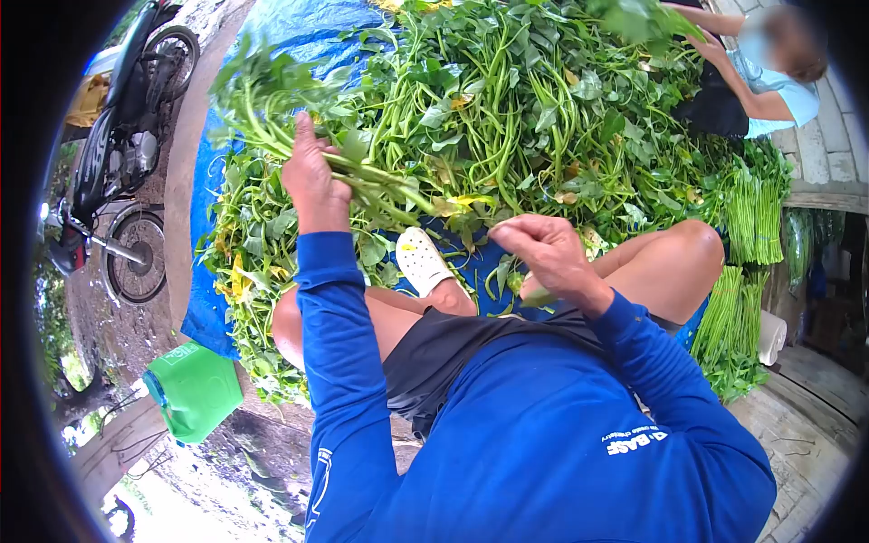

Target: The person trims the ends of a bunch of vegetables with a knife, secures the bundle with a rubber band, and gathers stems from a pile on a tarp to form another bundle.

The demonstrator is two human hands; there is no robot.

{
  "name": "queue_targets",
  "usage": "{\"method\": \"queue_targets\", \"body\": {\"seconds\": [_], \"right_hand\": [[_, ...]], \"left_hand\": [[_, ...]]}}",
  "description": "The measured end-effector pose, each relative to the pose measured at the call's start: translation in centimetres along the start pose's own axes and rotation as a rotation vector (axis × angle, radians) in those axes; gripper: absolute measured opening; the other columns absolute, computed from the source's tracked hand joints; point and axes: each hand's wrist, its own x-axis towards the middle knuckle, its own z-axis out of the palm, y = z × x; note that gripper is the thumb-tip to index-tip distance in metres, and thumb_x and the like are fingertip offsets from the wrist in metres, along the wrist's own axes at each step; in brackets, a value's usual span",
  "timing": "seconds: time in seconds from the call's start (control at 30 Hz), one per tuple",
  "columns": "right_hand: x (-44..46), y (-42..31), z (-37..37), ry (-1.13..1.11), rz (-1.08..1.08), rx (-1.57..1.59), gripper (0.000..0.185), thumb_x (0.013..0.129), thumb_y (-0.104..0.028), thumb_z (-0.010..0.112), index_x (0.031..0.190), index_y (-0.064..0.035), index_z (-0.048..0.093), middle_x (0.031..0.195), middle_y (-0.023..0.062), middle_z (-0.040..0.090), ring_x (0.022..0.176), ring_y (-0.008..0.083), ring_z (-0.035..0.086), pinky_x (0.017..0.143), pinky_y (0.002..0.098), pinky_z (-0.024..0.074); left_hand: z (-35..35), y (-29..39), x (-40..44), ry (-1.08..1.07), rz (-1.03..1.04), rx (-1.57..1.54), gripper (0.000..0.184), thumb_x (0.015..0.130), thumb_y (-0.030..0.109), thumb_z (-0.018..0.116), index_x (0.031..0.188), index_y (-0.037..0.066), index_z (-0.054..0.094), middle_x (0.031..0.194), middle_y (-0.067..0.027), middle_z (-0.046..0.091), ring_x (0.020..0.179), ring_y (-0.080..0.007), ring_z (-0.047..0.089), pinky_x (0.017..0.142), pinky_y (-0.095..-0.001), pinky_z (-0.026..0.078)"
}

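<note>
My left hand (317,176) is closed around a bunch of leafy green stems (362,176). Its leaves spread up and to the left, a little blurred, and the cut ends point right toward my other hand. My right hand (548,258) is above my bent leg, fingers curled in with the thumb pressed on them. A bit of green shows beneath it, but what it grips, if anything, I cannot make out. In front of both hands lies a large heap of loose leafy greens (507,109) with some yellow leaves. My white clog (423,262) rests at its near edge.
A blue tarp (206,290) lies under the heap. Tied bundles of greens (756,217) are stacked at right. Another person (769,100) sits at upper right, holding greens (638,20). A motorcycle (136,154) stands at left, above a green plastic container (195,389).
</note>
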Motion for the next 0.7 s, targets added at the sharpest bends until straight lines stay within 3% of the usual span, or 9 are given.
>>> {"method": "queue_targets", "body": {"seconds": [0.07, 0.17, 0.23, 0.3, 0.33, 0.43, 0.5, 0.63, 0.7], "right_hand": [[1.1, 2.9, -2.1, 0.081, 0.062, 0.033, 0.022, 0.103, -0.022, 0.071, 0.107, -0.0014, 0.079, 0.079, 0.0001, 0.066, 0.075, 0.0078, 0.058, 0.068, 0.0299, 0.049], [4.7, 5.9, -4.0, 0.249, -0.493, -0.927, 0.026, 0.102, -0.024, 0.063, 0.095, -0.0035, 0.078, 0.081, 0.012, 0.073, 0.069, 0.0274, 0.067, 0.067, 0.0403, 0.052], [7.2, 6.9, -1.6, 0.166, -0.017, -0.428, 0.029, 0.1, -0.025, 0.06, 0.091, -0.0044, 0.077, 0.085, 0.0172, 0.074, 0.071, 0.037, 0.068, 0.068, 0.0469, 0.0535], [7.6, 5.7, 2.7, -0.086, -0.058, -0.425, 0.032, 0.097, -0.029, 0.071, 0.111, -0.0011, 0.078, 0.097, 0.0151, 0.078, 0.085, 0.0281, 0.072, 0.08, 0.0405, 0.058], [8.0, 6.8, 5.1, -0.195, -0.567, -0.412, 0.043, 0.095, -0.029, 0.074, 0.131, -0.0039, 0.073, 0.116, 0.016, 0.076, 0.1, 0.0284, 0.074, 0.094, 0.0388, 0.0581], [9.7, 2.4, 3.8, -0.255, -0.062, -0.257, 0.047, 0.096, -0.029, 0.075, 0.136, -0.0063, 0.07, 0.128, 0.0162, 0.073, 0.113, 0.0323, 0.072, 0.103, 0.0415, 0.0546], [14.9, 6.0, -1.4, 0.102, -0.015, -0.426, 0.037, 0.095, -0.03, 0.068, 0.119, -0.0021, 0.076, 0.12, 0.0254, 0.074, 0.112, 0.0381, 0.072, 0.101, 0.0444, 0.0557], [20.4, 11.2, -12.4, 0.774, 0.006, -0.691, 0.029, 0.093, -0.016, 0.055, 0.105, -0.0025, 0.077, 0.11, 0.0238, 0.076, 0.101, 0.0412, 0.073, 0.095, 0.0491, 0.0579], [20.0, 10.2, -13.3, 0.579, 0.184, -0.91, 0.026, 0.094, -0.022, 0.059, 0.103, -0.0038, 0.076, 0.114, 0.0238, 0.074, 0.104, 0.0404, 0.072, 0.094, 0.0489, 0.0576]], "left_hand": [[-0.7, 2.0, -0.2, -0.041, 0.052, -0.02, 0.041, 0.089, 0.036, 0.09, 0.094, 0.002, 0.067, 0.075, -0.0033, 0.059, 0.061, -0.0126, 0.056, 0.054, -0.0282, 0.049], [-0.7, 5.8, -2.6, -0.026, 0.124, 0.003, 0.041, 0.088, 0.04, 0.09, 0.092, 0.007, 0.066, 0.073, -0.0013, 0.06, 0.06, -0.0111, 0.056, 0.054, -0.0273, 0.047], [-1.9, 7.3, -3.2, -0.098, 0.184, 0.11, 0.045, 0.089, 0.047, 0.088, 0.093, 0.008, 0.066, 0.073, -0.001, 0.059, 0.061, -0.013, 0.056, 0.056, -0.0283, 0.047], [-0.1, 8.3, -5.5, -0.038, 0.145, 0.046, 0.041, 0.092, 0.044, 0.086, 0.099, 0.009, 0.066, 0.076, 0.0032, 0.053, 0.067, -0.0089, 0.051, 0.06, -0.0248, 0.046], [-0.9, 8.5, -4.7, -0.139, 0.123, -0.015, 0.034, 0.095, 0.037, 0.084, 0.102, 0.009, 0.066, 0.077, 0.0049, 0.048, 0.068, -0.0064, 0.047, 0.061, -0.0229, 0.043], [-0.3, 8.2, -6.2, -0.154, 0.106, -0.022, 0.024, 0.1, 0.031, 0.08, 0.099, 0.011, 0.066, 0.073, 0.0061, 0.045, 0.064, -0.0055, 0.043, 0.057, -0.0221, 0.038], [-0.1, 7.7, -6.5, -0.134, 0.028, 0.002, 0.025, 0.1, 0.032, 0.08, 0.097, 0.011, 0.065, 0.071, 0.006, 0.044, 0.063, -0.0055, 0.043, 0.056, -0.0221, 0.036], [0.7, 5.8, -6.9, -0.136, -0.053, 0.047, 0.026, 0.1, 0.033, 0.079, 0.095, 0.012, 0.064, 0.07, 0.0057, 0.045, 0.061, -0.0053, 0.042, 0.055, -0.0222, 0.035], [1.3, 5.0, -7.0, -0.151, -0.071, 0.095, 0.029, 0.099, 0.036, 0.081, 0.093, 0.013, 0.063, 0.07, 0.0056, 0.046, 0.061, -0.0049, 0.043, 0.055, -0.0212, 0.035]]}}
